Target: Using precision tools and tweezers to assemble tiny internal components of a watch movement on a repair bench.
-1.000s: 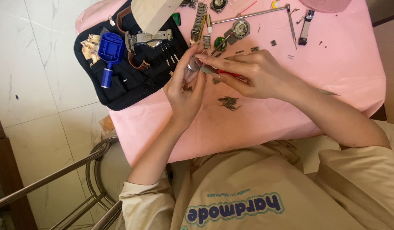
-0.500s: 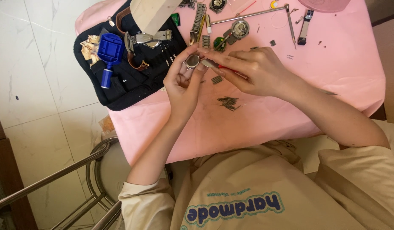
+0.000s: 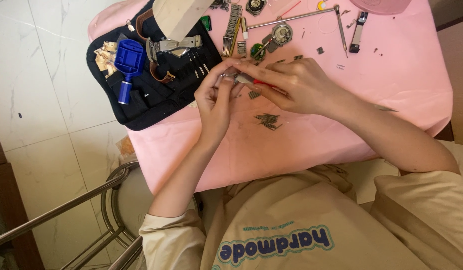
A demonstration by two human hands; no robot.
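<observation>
Since the earlier frame, both my hands have stayed together above the pink desk [image 3: 311,135]. Head view: left hand [image 3: 216,100] fingers pinch a small metal watch part [image 3: 229,76]; right hand [image 3: 291,85] fingers pinch a red-handled tool [image 3: 256,81] against it. Black tool pouch [image 3: 151,95] with blue holder [image 3: 127,62] lies left; small pins [image 3: 267,120] lie just below.

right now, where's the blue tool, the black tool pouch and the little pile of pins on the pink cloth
blue tool [image 3: 129,56], head view, on its square blue body
black tool pouch [image 3: 151,102], head view, on a bare patch of its lower part
pile of pins [image 3: 267,120], head view, on the middle of the heap
</observation>
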